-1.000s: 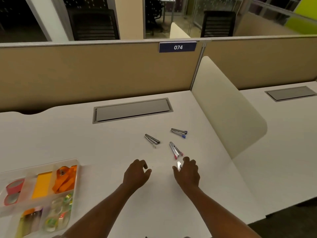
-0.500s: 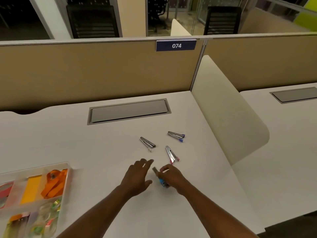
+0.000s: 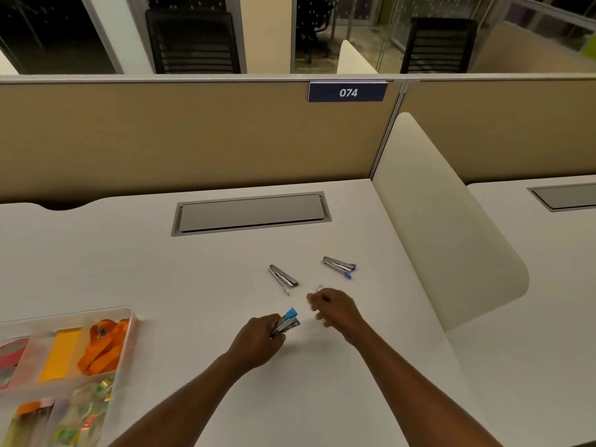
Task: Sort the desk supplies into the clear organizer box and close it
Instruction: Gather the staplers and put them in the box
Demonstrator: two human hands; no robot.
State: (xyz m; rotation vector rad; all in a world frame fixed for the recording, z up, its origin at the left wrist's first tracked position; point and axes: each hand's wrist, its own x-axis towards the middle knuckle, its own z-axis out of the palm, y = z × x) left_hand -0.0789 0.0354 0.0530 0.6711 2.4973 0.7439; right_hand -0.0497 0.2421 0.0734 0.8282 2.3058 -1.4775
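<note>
Head view: I look down over my white desk [image 3: 161,269], both forearms stretched out ahead of me.
Left hand [image 3: 258,341]: my fingers curl round the metal body of a small stapler [image 3: 288,320], and its blue end pokes out past my knuckles. I judge that I hold it by the body so that it can be carried to the box.
Right hand [image 3: 337,309]: it is blurred, with the fingers bent down toward the desk. A metal tip [image 3: 320,287] shows just beyond them. I cannot tell whether I pinch that piece or only cover it.
Loose supplies: a silver stapler [image 3: 283,276] and a purple-ended stapler [image 3: 339,265] lie flat beyond my hands, apart from each other and not yet sorted.
Organizer box [image 3: 129,312]: it sits at the near left of the desk, open-topped and well apart from the staplers. I see no lid.
Compartments: like is kept with like. There is an orange lanyard [image 3: 103,346], a yellow pad [image 3: 61,353], a pink tape roll [image 3: 9,353] and clear tape rolls [image 3: 87,401].
Writing: the blue plate [image 3: 347,92] on the partition reads "074". No brand is legible on the staplers or the tapes.
</note>
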